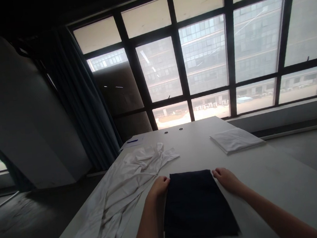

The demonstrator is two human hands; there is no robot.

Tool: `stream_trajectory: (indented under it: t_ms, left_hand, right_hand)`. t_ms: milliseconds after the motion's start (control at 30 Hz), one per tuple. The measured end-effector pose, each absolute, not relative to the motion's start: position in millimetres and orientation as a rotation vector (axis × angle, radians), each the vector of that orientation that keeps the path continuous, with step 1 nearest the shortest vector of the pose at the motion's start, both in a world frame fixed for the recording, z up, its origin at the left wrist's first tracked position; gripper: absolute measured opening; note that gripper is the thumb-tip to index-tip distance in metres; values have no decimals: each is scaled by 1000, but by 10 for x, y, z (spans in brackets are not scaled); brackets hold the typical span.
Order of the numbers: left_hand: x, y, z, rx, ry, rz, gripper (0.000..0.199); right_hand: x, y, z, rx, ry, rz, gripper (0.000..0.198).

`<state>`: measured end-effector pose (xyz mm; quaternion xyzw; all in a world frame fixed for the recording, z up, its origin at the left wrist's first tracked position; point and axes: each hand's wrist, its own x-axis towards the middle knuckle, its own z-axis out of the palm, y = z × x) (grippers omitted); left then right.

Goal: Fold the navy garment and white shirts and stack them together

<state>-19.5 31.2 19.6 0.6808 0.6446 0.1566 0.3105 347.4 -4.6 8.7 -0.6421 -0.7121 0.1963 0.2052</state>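
A dark navy folded cloth (197, 207) lies on the white table in front of me, its far edge narrower than its near edge. At the far left corner of this cloth, my left hand (161, 186) is closed, with the fingertips pinched on the edge. My right hand (226, 179) is closed at the far right corner, the thumb and fingers pressed together there. The exact grip of the fingertips is small and dim. To the left of my left arm spreads a rumpled white cloth (127, 174).
A neatly folded white cloth (236, 139) rests near the table's right edge. Paper with a blue pen (132, 141) lies at the far left corner. Two round cable holes (181, 129) sit near the far edge of the table (200, 141). Beyond are windows and a blue curtain (79, 89).
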Motion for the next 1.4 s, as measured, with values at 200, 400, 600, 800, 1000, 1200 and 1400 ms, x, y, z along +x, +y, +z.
stream_trajectory:
  t_ms: [200, 400, 600, 800, 1000, 1200, 1400]
  left_hand:
    - [-239, 309, 137, 1790, 1664, 506, 46]
    - [-254, 318, 155, 1781, 1722, 444, 35]
    - [-220, 331, 194, 1744, 1783, 343, 35]
    - [-91, 396, 159, 1704, 1841, 360, 35]
    - [95, 421, 75, 1685, 1990, 443, 36]
    - [116, 372, 27, 1664, 2097, 591, 30]
    - [47, 440, -44, 1665, 2018, 777, 23]
  right_hand:
    - [3256, -67, -121, -1844, -1945, 315, 40]
    - [3266, -62, -134, -1860, -1956, 252, 44]
    - [3271, -77, -183, -1863, -1988, 225, 36]
    - [3301, -11, -168, -1787, -1915, 370, 37]
    - [3329, 72, -161, -1703, -1736, 529, 39]
    - [3305, 49, -163, -1575, -1587, 633, 39]
    - [3260, 68, -164, -1438, -1497, 773, 43]
